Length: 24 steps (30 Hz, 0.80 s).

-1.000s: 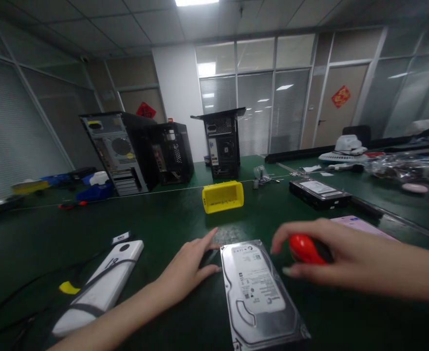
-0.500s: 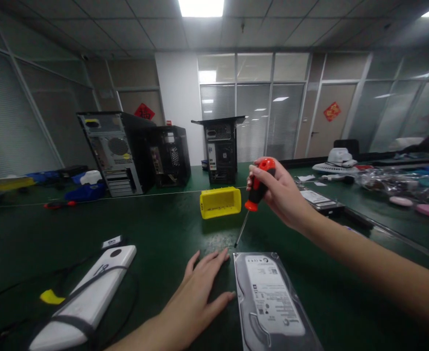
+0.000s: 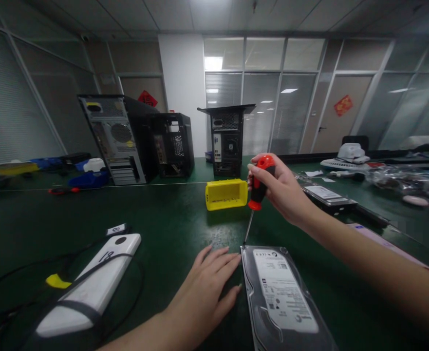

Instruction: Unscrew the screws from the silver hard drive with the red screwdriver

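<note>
A silver hard drive (image 3: 252, 287) with a white label lies flat on the green table, running off the bottom of the view. My right hand (image 3: 282, 190) is closed round the red and black handle of a screwdriver (image 3: 261, 187). The screwdriver's tip meets the drive's far left corner, or sits just over it. Beside the drive's left edge, my left hand (image 3: 210, 280) rests with fingers stretched out, fingertips close to or against that edge. Beyond the hands stands a yellow bin (image 3: 227, 204) on its side, with small bits, perhaps screws, inside.
A white power bank-like block (image 3: 97, 278) wrapped with black cable lies at left. Several computer cases (image 3: 121, 136) stand along the back. At right are another hard drive (image 3: 326, 195), a pink flat thing (image 3: 382, 243) and clear plastic bags (image 3: 393, 178).
The screwdriver tip has come from just beyond the drive to its far left corner. My left hand stays beside the drive. The whole view has shifted slightly.
</note>
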Each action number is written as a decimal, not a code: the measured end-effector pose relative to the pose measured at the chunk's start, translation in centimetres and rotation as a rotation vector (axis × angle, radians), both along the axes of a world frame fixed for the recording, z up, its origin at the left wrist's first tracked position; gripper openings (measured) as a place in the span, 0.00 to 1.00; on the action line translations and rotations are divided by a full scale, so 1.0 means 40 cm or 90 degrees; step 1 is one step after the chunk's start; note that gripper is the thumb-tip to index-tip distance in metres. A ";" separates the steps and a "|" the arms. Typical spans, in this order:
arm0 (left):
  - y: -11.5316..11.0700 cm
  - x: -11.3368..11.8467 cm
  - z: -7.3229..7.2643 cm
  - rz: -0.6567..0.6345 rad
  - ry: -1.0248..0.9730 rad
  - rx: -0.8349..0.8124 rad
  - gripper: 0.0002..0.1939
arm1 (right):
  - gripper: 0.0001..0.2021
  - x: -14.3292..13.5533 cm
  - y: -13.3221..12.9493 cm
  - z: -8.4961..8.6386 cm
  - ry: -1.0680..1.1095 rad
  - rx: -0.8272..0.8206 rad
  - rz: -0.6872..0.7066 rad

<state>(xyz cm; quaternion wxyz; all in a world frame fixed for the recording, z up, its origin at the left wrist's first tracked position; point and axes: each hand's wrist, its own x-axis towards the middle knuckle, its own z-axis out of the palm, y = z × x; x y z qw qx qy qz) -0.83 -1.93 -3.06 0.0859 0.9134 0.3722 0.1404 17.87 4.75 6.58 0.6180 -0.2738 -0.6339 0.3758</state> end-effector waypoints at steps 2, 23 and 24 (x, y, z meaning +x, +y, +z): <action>0.002 0.001 0.002 0.000 0.002 -0.003 0.23 | 0.12 0.003 0.005 -0.004 -0.002 0.001 -0.001; 0.003 -0.002 -0.004 0.003 -0.025 -0.006 0.23 | 0.10 0.007 0.001 -0.004 0.022 -0.002 0.012; 0.003 -0.002 -0.004 0.002 -0.025 -0.007 0.23 | 0.10 0.007 0.001 -0.004 0.020 -0.005 0.015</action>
